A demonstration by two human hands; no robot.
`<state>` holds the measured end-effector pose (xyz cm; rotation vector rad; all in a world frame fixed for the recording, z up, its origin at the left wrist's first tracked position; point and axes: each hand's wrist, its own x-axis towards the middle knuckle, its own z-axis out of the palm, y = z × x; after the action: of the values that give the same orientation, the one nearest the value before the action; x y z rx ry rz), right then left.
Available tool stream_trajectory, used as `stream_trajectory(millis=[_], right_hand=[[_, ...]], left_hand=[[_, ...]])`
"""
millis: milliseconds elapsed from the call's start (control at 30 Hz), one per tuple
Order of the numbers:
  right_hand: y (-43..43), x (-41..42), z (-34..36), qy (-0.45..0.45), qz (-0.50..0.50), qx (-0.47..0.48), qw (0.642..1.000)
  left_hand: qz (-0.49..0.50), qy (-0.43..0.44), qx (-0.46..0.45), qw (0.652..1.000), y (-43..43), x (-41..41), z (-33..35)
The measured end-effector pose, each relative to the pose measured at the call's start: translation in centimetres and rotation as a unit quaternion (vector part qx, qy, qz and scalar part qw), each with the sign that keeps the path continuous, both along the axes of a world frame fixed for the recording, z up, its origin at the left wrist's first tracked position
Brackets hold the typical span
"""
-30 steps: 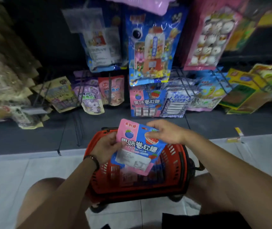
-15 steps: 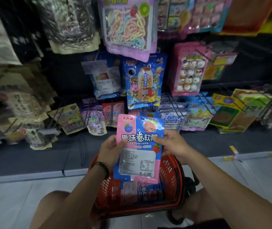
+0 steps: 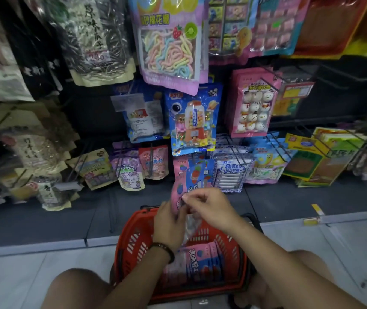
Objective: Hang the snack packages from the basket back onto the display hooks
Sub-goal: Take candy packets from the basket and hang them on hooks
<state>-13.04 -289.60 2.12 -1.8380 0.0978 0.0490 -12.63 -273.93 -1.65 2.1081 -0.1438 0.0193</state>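
Note:
I hold a pink and blue snack package edge-on above the red basket. My left hand grips its lower pink side. My right hand pinches its right edge near the top. The package's top reaches up in front of matching pink and blue packages hanging on the lowest row of hooks. More of the same packages lie inside the basket on the floor between my knees.
Rows of hooks carry other snack bags: a blue toy-candy bag, a pink snowman bag, a white and blue bag, purple pouches. A dark low shelf runs under them, with white floor tiles in front.
The package was flat and facing me; now it is turned edge-on and raised toward the lowest hooks. The view tilted up, showing more of the display.

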Motion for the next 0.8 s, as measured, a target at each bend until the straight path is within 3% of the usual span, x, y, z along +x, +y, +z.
stream_trajectory(millis=[67, 167, 267, 333, 533, 800], right_hand=[[-0.9, 0.2, -0.1, -0.012, -0.031, -0.015, 0.999], [-3.2, 0.4, 0.3, -0.002, -0.168, -0.063, 0.984], [-4.8, 1.0, 0.3, 0.031, -0.189, 0.011, 0.981], [-5.5, 1.7, -0.2, 0.044, -0.155, 0.094, 0.982], [-6.3, 2.7, -1.7, 0.029, -0.149, 0.167, 0.974], [-7.0, 4.6, -4.1, -0.021, -0.138, 0.174, 0.975]], left_hand=[[0.025, 0.054, -0.064, 0.996, 1.0, 0.9, -0.1], [-0.008, 0.086, -0.172, 0.981, 1.9, 1.6, 0.9], [-0.044, 0.097, -0.195, 0.975, 2.3, 2.3, 1.5], [-0.059, 0.110, -0.185, 0.975, 2.2, 2.9, 1.7], [-0.041, 0.106, -0.145, 0.983, 1.4, 5.3, 2.3], [-0.020, 0.001, -0.054, 0.998, 0.3, 9.3, 1.3]])
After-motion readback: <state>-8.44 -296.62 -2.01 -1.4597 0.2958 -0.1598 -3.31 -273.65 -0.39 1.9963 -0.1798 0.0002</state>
